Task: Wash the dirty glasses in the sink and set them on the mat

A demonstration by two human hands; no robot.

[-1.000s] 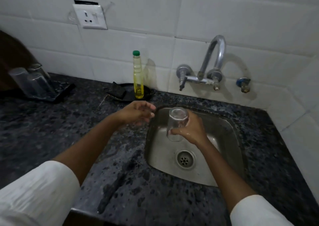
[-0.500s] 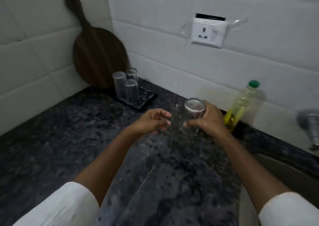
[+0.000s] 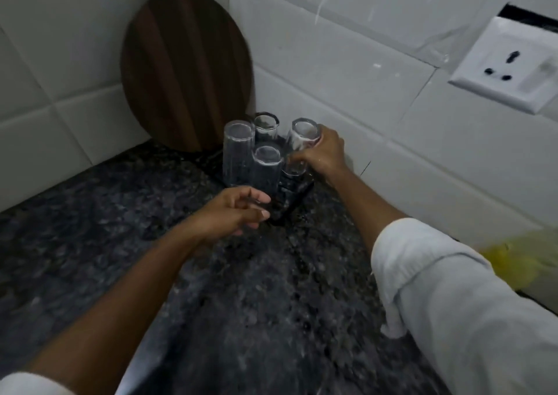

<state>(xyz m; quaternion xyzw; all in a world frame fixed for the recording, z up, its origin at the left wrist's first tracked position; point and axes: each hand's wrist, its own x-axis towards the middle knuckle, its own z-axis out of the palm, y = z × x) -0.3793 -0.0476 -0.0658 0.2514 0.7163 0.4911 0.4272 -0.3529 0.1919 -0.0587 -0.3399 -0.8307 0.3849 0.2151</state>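
My right hand [image 3: 321, 154] grips a clear glass [image 3: 299, 144], held upside down at the right side of the black mat [image 3: 294, 196] in the counter's corner; whether its rim touches the mat I cannot tell. Three other clear glasses stand upside down on the mat: a tall one [image 3: 237, 153] at the left, one [image 3: 265, 127] at the back and one [image 3: 267, 168] at the front. My left hand [image 3: 238, 212] hovers just in front of the mat, fingers loosely curled, holding nothing. The sink is out of view.
A round dark wooden board [image 3: 184, 71] leans in the tiled corner behind the mat. A white wall socket [image 3: 507, 68] sits at the upper right. A blurred yellow bottle [image 3: 513, 258] shows behind my right sleeve. The dark speckled counter [image 3: 241, 304] is wet.
My right hand carried the glass from over the sink leftward to the mat and lowered it beside the other glasses. My left hand travelled along and is now at the mat's front edge.
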